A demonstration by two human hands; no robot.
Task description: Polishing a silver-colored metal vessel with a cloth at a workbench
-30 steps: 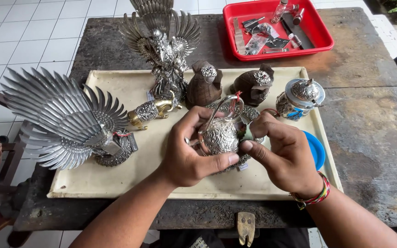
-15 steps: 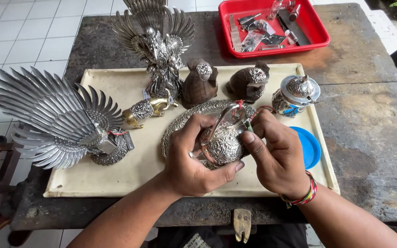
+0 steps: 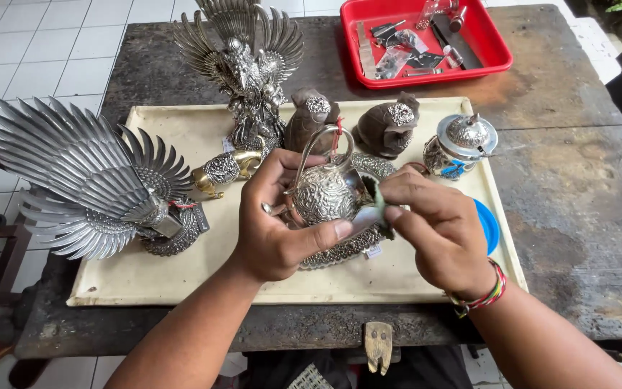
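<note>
Small white paper tags: one [image 3: 373,251] beneath the embossed silver dish [image 3: 347,248] rim, another [image 3: 227,145] beside the winged silver figure [image 3: 246,68].

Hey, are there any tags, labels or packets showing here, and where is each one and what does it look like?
Small white tag: at the front edge of the ornate silver dish, under the hands.
Dark rectangular tag: by the base of the silver fan-tailed bird, tied with a red string.
Clear plastic packets: crumpled in the red tray at the back.
No signs or screens in view.
</note>
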